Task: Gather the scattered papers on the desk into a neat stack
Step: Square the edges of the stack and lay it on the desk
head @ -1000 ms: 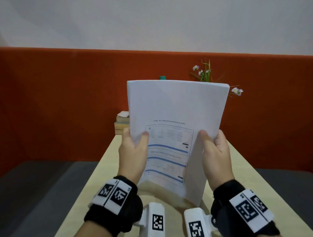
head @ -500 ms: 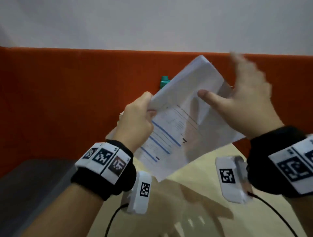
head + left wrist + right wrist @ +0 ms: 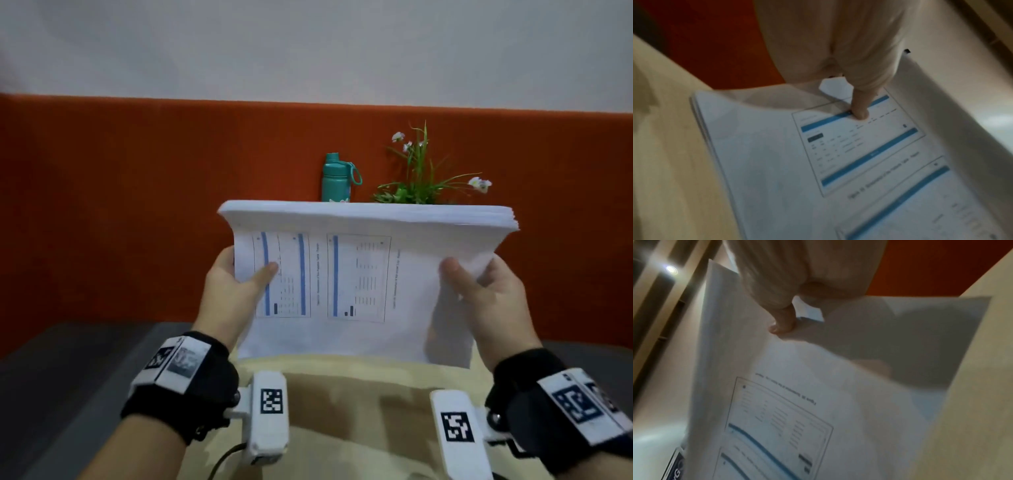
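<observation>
The worktop (image 3: 359, 404) runs pale and wooden from me toward the orange wall panel (image 3: 137, 205) at the far end, where a teal bottle (image 3: 336, 180) stands just left of a small flowering plant (image 3: 421, 171).

Above the worktop I hold the stack of papers (image 3: 356, 284) upright on its long side, printed face toward me, lower edge close over the wood; I cannot tell whether it touches. The top edge shows many sheets, fanned a little at the far right corner, so it is not yet square.

I judge the bundle light but floppy: it bows between my grips, and smooth loose sheets will slide against each other if the squeeze slackens. Best held at the two short edges, about mid-height, firm enough to keep the pack together yet loose enough to let the sheets settle when the long edge is tapped down. One-sided grips would let the far end sag and splay.

My left hand (image 3: 236, 291) clamps the left edge, thumb (image 3: 859, 112) pressed on the front page, fingers behind. My right hand (image 3: 486, 298) clamps the right edge likewise, thumb (image 3: 783, 324) on the front.
</observation>
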### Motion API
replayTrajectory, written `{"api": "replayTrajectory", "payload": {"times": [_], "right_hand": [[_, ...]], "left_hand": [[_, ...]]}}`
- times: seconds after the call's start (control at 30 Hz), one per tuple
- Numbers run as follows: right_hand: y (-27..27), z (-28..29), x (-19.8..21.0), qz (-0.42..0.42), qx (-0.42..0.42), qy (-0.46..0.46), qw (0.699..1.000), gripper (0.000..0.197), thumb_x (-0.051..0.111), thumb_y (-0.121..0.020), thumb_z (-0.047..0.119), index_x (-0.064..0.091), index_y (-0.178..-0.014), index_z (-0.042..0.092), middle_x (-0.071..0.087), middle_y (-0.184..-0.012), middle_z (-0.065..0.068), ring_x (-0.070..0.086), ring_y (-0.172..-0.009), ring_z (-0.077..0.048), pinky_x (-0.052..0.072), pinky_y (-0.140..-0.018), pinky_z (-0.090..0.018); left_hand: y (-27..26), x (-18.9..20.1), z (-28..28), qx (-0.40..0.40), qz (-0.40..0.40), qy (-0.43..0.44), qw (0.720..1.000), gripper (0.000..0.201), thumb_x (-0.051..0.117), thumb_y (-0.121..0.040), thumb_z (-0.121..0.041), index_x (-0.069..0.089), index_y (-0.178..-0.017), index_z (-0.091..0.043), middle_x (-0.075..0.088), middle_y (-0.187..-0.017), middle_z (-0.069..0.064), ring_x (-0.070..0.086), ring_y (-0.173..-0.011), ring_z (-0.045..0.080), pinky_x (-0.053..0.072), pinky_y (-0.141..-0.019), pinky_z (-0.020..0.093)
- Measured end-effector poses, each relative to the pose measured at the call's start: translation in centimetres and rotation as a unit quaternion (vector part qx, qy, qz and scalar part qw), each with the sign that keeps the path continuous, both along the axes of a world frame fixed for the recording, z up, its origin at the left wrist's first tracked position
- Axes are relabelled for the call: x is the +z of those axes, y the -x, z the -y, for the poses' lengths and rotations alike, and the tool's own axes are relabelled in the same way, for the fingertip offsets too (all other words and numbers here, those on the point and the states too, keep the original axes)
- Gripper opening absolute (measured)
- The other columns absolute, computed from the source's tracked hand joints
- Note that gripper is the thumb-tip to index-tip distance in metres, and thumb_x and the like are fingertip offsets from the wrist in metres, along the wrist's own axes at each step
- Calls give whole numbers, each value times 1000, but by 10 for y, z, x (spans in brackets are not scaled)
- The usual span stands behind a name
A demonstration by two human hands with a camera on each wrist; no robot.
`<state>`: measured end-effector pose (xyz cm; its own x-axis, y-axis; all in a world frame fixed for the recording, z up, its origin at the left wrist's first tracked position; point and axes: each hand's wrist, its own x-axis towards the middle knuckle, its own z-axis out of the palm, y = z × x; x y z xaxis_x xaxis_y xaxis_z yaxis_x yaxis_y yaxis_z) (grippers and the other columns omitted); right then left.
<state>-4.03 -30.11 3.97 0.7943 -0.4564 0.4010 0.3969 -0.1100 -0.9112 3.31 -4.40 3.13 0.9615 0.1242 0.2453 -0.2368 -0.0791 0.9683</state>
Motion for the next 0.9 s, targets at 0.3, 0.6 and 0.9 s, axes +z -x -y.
{"api": "replayTrajectory", "payload": {"times": [0.3, 0.6, 0.9], "right_hand": [[-8, -12, -40, -71, -23, -7, 997, 16, 49, -96, 17, 52, -106, 31, 62, -101, 9, 60, -91, -14, 45, -68, -29], [-19, 0, -48, -144, -34, 9, 989, 23, 41, -99, 11, 49, -116, 24, 61, -106, 6, 57, -98, -19, 46, -81, -37], [-19, 19, -55, -302, -119, 205, 923, 21, 50, -94, 7, 61, -112, 7, 65, -108, -12, 53, -95, -27, 42, -79, -33]], "left_hand": [[-4, -37, 8, 19, 2, 8, 1000, 24, 56, -95, -13, 50, -116, -22, 64, -103, -8, 63, -101, 19, 51, -77, 32], [-9, -52, 9, -10, -58, -48, 997, 30, 46, -99, -12, 44, -127, -23, 62, -113, -2, 60, -104, 19, 50, -80, 33], [-10, -57, -2, 72, -79, -208, 972, 24, 59, -91, -2, 57, -112, -12, 62, -84, -4, 63, -85, 21, 43, -65, 26]]}}
